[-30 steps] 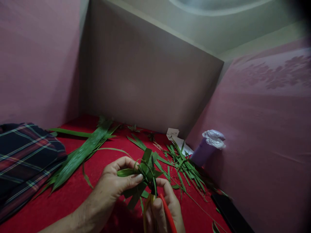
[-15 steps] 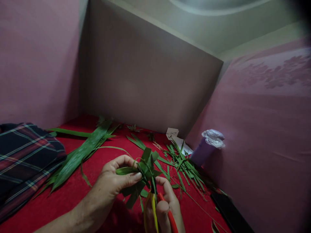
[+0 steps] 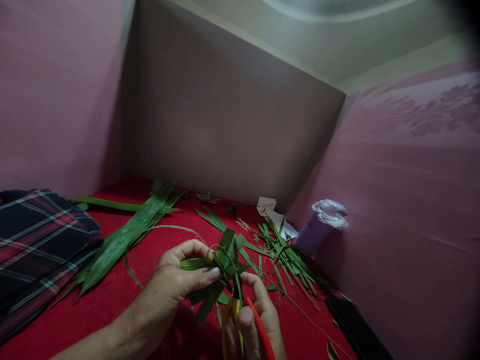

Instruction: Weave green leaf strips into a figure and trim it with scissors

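My left hand pinches a folded knot of green leaf strips between thumb and fingers, just above the red cloth. My right hand is closed round scissors with red and yellow handles. Their dark blades point up into the underside of the leaf knot. Loose strip ends hang down between the two hands.
Long green leaves lie on the red cloth to the left. A pile of cut strips lies to the right, near a purple cup with a plastic cover and white paper. A plaid cloth sits far left. A dark flat object lies bottom right.
The scissors' handles have shifted slightly in my right hand; the leaf knot and my left hand stay almost in place.
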Available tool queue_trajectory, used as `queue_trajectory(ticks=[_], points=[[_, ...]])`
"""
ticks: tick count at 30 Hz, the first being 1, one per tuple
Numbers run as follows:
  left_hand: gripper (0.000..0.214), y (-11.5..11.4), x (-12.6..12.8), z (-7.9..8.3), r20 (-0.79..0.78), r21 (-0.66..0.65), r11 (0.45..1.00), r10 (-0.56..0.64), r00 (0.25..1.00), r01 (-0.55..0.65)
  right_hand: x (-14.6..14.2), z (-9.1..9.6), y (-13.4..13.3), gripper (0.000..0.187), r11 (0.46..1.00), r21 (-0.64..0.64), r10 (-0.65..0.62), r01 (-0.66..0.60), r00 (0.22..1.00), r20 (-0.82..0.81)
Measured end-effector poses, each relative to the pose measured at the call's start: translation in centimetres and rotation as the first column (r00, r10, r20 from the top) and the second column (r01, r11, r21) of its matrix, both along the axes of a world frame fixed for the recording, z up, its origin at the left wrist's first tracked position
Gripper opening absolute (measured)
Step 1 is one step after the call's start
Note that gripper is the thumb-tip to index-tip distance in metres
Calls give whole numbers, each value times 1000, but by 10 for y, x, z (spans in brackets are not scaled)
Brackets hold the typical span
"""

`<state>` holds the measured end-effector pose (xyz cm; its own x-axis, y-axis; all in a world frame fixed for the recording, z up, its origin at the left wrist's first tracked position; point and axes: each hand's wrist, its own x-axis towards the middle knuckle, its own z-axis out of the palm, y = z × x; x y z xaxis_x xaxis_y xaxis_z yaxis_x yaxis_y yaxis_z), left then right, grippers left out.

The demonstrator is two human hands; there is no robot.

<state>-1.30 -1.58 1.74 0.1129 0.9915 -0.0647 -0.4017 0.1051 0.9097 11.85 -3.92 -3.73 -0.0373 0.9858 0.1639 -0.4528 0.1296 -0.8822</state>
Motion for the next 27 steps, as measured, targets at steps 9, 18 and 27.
queue_trajectory(ticks=[9,18,27], points=[[23,-3,-1,-2,10,1,1000,-13,1000,13,3,4,-1,62,997,-69,-18,20,999,33],[23,1,-5,1,-19,24,1000,6,1000,-5,5,1,1,62,998,-65,-19,23,998,56],[22,4,-11,9,-32,45,996,73,997,-71,7,6,0,76,994,-104,24,-18,998,58]])
